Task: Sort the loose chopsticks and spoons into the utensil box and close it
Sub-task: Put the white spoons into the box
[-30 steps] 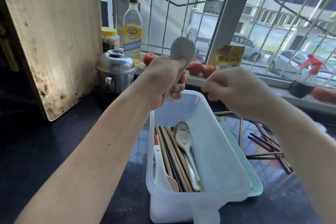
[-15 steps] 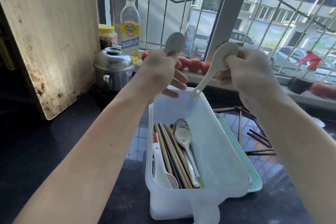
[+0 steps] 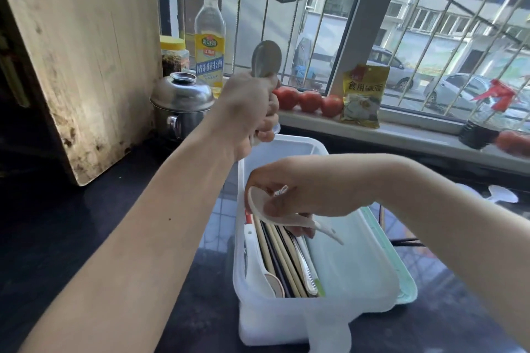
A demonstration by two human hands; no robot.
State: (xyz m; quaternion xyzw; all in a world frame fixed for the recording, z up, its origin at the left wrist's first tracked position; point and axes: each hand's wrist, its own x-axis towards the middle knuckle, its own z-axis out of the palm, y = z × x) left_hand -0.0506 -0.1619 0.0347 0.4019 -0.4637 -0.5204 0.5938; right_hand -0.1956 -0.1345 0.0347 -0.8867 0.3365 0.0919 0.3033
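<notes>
down on the dark counter (image 3: 86,238), your utensil box (image 3: 329,321) sits open, long side running away from you toward the window. along its left side lies a packed row: chopsticks (image 3: 282,264) laid lengthwise, a metal spoon handle (image 3: 305,269) beside them, and a white spoon (image 3: 256,261) against the left wall with its bowl toward you. the right half of the box is bare. the pale green lid (image 3: 401,272) lies just beside the box on the right.

your right hand (image 3: 312,195) is over the box's middle, fingers curled round a white ceramic spoon (image 3: 275,213); its long axis runs crosswise, bowl at the left, handle tip pointing right and down into the bare half.

your left hand (image 3: 252,112) is above the far end of the box, fist closed on a grey spoon (image 3: 266,59) held upright, bowl at the top.

loose dark chopsticks (image 3: 407,242) lie on the counter past the lid, and another white spoon (image 3: 502,197) rests farther right. behind stand a steel pot (image 3: 183,106), a bottle (image 3: 209,40) and tomatoes (image 3: 309,100) on the sill.
</notes>
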